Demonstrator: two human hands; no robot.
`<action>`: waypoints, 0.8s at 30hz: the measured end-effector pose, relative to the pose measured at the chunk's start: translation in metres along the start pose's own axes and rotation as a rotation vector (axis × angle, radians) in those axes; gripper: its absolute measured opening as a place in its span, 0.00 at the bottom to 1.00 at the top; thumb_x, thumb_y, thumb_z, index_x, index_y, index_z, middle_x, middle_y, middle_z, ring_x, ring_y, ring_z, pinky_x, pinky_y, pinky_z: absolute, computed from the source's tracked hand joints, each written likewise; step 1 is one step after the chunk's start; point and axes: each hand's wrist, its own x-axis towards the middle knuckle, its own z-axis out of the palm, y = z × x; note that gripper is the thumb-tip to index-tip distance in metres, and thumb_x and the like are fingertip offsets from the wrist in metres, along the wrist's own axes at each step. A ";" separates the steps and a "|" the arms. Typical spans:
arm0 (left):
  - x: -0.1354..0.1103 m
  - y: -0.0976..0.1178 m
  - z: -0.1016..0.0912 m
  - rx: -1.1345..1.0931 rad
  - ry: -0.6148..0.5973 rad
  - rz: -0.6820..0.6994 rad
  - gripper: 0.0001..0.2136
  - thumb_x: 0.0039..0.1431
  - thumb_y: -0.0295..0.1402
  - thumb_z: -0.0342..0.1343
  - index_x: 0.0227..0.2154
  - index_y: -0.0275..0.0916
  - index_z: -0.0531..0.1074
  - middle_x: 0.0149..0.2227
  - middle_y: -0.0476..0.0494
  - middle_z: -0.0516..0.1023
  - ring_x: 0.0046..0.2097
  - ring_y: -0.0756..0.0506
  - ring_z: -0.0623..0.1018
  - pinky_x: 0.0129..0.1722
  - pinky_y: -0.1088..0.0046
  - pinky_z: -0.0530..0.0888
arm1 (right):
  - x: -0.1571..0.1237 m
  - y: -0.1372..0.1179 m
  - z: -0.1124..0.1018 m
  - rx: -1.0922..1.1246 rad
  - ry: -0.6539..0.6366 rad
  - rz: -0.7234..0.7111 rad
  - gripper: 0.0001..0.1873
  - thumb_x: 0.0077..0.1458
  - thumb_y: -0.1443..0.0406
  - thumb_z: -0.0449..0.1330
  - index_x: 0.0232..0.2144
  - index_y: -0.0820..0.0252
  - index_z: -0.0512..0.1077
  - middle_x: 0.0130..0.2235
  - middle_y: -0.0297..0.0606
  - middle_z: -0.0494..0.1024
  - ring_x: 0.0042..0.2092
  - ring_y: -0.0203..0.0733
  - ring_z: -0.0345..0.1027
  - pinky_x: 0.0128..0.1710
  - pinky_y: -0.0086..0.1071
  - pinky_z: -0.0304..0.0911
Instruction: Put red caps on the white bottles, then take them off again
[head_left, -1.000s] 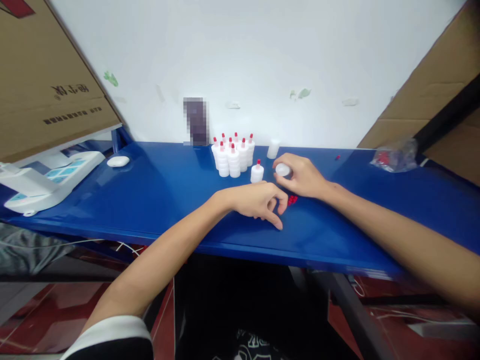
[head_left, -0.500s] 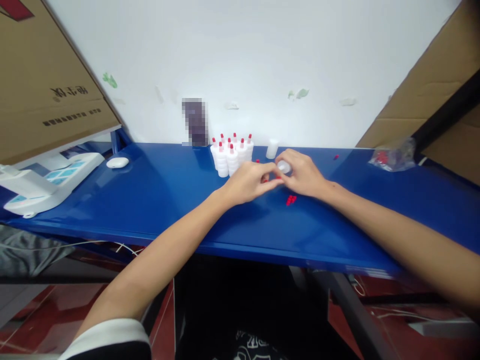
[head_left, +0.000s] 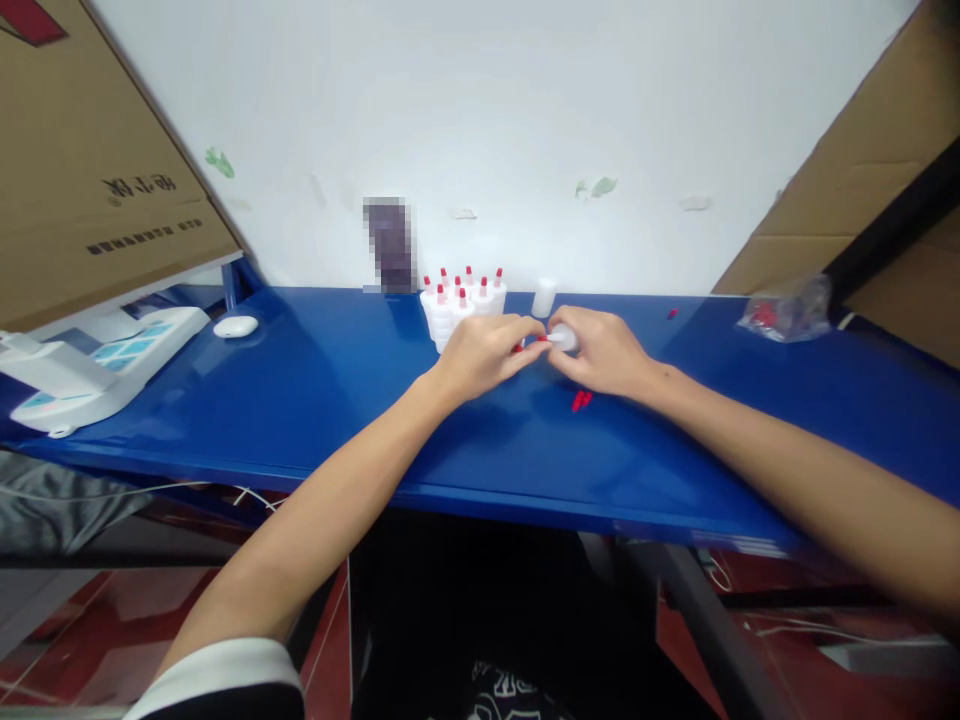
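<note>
My right hand (head_left: 604, 352) is closed round a small white bottle (head_left: 564, 338), lying sideways above the blue table (head_left: 315, 400). My left hand (head_left: 484, 352) pinches a small red cap (head_left: 541, 339) at the mouth of that bottle. Just behind my left hand stands a cluster of white bottles with red caps (head_left: 461, 296). A few loose red caps (head_left: 581, 400) lie on the table below my right hand. One uncapped white bottle (head_left: 544, 297) stands near the wall.
A white machine with a blue keypad (head_left: 82, 365) and a white oval object (head_left: 235, 326) sit at the left. Cardboard boxes (head_left: 82, 160) lean at both sides. A clear bag with red pieces (head_left: 784, 310) lies at the right. A single red cap (head_left: 673, 314) lies apart.
My left hand rose from the table beside the loose red caps and moved up and right to meet the bottle in my right hand, now bringing a red cap to it.
</note>
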 end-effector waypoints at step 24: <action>-0.004 0.007 0.003 -0.182 -0.185 -0.111 0.09 0.69 0.34 0.55 0.45 0.39 0.78 0.28 0.49 0.79 0.27 0.51 0.75 0.29 0.76 0.68 | -0.001 -0.003 0.000 0.388 -0.119 0.009 0.33 0.64 0.38 0.49 0.24 0.58 0.70 0.21 0.29 0.63 0.24 0.35 0.55 0.27 0.34 0.51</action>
